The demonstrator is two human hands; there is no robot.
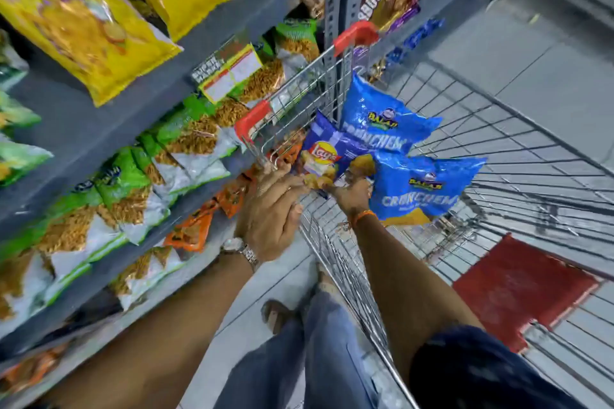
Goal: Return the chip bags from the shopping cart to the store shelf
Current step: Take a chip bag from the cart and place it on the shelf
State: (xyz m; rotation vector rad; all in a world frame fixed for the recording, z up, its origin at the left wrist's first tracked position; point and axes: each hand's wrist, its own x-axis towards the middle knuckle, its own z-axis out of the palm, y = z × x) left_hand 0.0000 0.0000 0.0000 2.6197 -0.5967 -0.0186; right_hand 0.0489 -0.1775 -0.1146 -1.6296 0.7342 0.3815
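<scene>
Above the wire shopping cart [498, 149] I hold a bunch of chip bags. My right hand [350, 194] grips the lower edges of two bright blue Crunchem bags: one [382, 119] points up, the other [422, 186] fans out to the right. A purple-blue Lays bag [329, 156] sits between my hands, and my left hand [272, 206], with a watch on the wrist, pinches its bottom corner. The grey store shelf [109, 129] runs along my left, right beside the cart.
The shelf tiers hold yellow snack bags [76, 20] on top, green and white bags [126, 189] in the middle, orange bags [196, 226] lower. The cart has red corner guards [252, 119] and a red child-seat flap [521, 289]. My legs stand on the tiled floor [262, 295] between shelf and cart.
</scene>
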